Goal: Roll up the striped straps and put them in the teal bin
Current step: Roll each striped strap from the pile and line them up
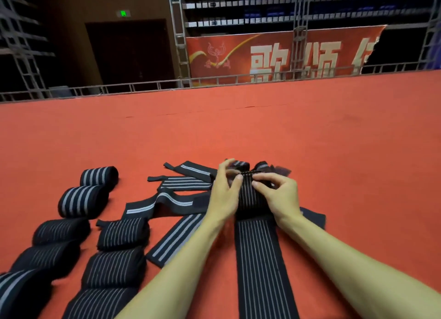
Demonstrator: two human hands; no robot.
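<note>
Black ribbed elastic strap [260,259], thin white stripes, flat tail on fuzzy red carpet [334,151], long axis running straight away from viewer; far end wound into a cylinder, pinched on top by curled fingers of left grip [224,193] and right grip [281,195]; finished rolls [83,200] well left

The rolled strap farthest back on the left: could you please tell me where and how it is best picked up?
Probably from above, around its curved striped middle: the rolled strap lies on its side on the red carpet, so squeezing the wraps keeps them coiled. Another roll crowds its near side.
</note>
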